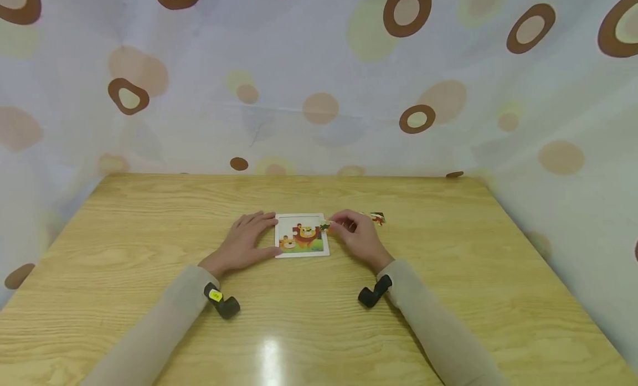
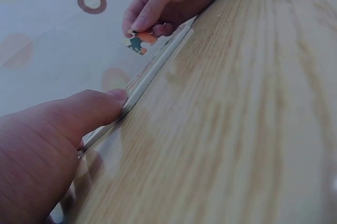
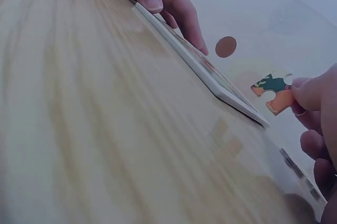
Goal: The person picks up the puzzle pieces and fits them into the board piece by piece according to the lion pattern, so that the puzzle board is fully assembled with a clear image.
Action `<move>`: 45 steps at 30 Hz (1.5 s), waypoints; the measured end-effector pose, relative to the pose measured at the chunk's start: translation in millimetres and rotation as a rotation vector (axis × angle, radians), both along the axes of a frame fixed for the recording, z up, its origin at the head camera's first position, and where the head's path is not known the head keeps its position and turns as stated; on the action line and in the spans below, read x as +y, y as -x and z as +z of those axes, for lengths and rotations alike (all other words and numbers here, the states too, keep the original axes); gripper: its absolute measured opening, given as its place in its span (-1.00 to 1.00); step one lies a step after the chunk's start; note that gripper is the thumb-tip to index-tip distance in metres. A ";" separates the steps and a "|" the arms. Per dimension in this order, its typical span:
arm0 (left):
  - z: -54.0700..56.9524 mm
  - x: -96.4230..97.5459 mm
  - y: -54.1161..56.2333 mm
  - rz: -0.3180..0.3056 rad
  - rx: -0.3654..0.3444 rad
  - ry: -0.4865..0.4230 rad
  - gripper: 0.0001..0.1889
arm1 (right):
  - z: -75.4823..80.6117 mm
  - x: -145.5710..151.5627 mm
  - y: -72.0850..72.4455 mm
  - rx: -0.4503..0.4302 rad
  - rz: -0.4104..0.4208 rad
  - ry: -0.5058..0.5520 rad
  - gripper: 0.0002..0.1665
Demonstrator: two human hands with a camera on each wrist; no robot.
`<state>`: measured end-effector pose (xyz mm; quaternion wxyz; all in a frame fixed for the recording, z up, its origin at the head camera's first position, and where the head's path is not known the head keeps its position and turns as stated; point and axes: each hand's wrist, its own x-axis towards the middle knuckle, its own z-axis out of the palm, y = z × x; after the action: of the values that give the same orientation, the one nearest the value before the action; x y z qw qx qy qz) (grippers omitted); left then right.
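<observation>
A white-framed puzzle tray (image 1: 302, 255) lies flat on the table, with joined pieces forming a lion picture (image 1: 305, 237) in its lower part. My left hand (image 1: 245, 243) rests at the tray's left side, fingers spread, thumb and fingertips touching the frame. Over the tray's right edge, my right hand (image 1: 360, 235) pinches a puzzle piece (image 3: 275, 92) between thumb and fingers. That piece is green and orange and is held up off the tray, as both wrist views show.
Loose puzzle pieces (image 1: 377, 217) lie on the table just beyond my right hand, partly hidden by it. The wooden table (image 1: 309, 314) reaches back to a patterned curtain (image 1: 319, 137). Small black devices (image 1: 375, 292) are strapped to both wrists.
</observation>
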<state>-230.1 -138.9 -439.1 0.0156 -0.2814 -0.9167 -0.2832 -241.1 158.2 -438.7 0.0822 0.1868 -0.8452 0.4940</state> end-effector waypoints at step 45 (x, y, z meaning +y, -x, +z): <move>3.7 1.3 -0.9 -0.004 -0.008 0.012 -0.25 | -0.5 34.6 4.2 0.118 0.029 -0.286 -0.88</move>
<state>-229.2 -137.5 -435.4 0.0096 -0.2824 -0.9179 -0.2786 -245.3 192.8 -439.2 0.0970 0.2375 -0.8979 0.3578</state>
